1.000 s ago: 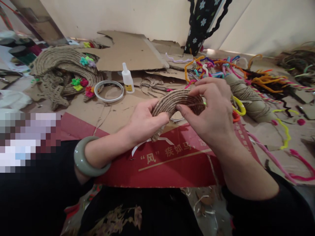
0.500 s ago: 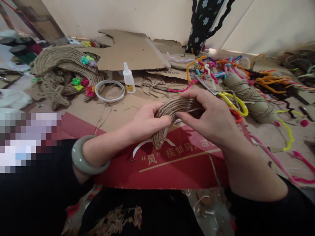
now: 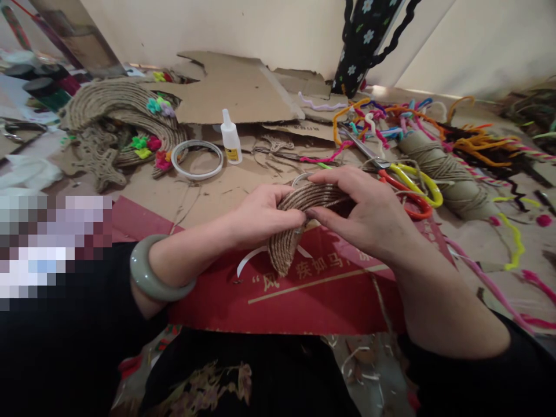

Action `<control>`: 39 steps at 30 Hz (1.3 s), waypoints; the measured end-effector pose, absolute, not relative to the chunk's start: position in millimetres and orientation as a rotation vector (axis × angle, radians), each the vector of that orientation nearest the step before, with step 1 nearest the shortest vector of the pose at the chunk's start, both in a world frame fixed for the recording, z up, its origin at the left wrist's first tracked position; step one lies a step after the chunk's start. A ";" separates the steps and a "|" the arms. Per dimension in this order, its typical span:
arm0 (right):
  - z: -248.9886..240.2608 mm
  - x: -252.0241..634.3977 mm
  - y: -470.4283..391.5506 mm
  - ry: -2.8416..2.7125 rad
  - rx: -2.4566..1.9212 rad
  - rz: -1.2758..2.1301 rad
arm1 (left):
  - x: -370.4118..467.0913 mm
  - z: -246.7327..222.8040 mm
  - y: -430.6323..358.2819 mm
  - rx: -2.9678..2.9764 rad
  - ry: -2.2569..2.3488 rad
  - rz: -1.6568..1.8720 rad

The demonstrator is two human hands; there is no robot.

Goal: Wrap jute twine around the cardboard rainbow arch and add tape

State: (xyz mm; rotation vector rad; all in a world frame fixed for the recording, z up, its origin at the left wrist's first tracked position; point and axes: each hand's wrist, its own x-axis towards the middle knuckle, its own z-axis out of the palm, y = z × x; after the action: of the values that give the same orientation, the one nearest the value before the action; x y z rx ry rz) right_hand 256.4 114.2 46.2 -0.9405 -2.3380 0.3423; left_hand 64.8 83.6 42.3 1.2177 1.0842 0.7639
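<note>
A curved piece covered in rows of brown twine [image 3: 284, 249] is held between both hands above a red printed cardboard sheet [image 3: 304, 310]. My left hand [image 3: 264, 215] grips its left part, thumb lying across the rows. Closed around the right part is my right hand [image 3: 369, 208], its thumb tip close to the left thumb and its fingers along the upper edge. The piece tapers to a point at its lower left. Its right end is hidden by my right hand. A white curved strip [image 3: 248, 259] lies on the red sheet beneath the piece.
Beyond my hands stand a glue bottle [image 3: 231, 142] and a roll of tape [image 3: 197, 175]. Yellow-and-red scissors [image 3: 419, 184] and a twine spool [image 3: 452, 179] lie right, near colourful pipe cleaners [image 3: 373, 121]. A larger twine-covered crescent [image 3: 108, 95] sits far left.
The twine-covered piece has tilted a little, its pointed end lower now. My right thumb has shifted slightly along it. The view has moved slightly, and both hands keep their hold.
</note>
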 end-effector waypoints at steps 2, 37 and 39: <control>45.1 256.6 115.2 -2.333 -0.910 0.321 | 65.1 42.0 83.2 1.206 1.077 0.790; 41.1 254.3 108.7 -2.264 -0.886 -0.372 | 69.3 46.9 86.1 1.177 1.141 1.033; 40.7 253.4 107.6 -2.239 -0.887 -0.428 | 70.3 47.1 85.0 1.178 1.133 1.044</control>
State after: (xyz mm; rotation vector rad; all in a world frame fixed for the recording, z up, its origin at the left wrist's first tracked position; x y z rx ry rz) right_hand 253.4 107.6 40.7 -0.8875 -2.2395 -0.4283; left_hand 70.3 85.0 47.1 1.1783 1.1326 1.0440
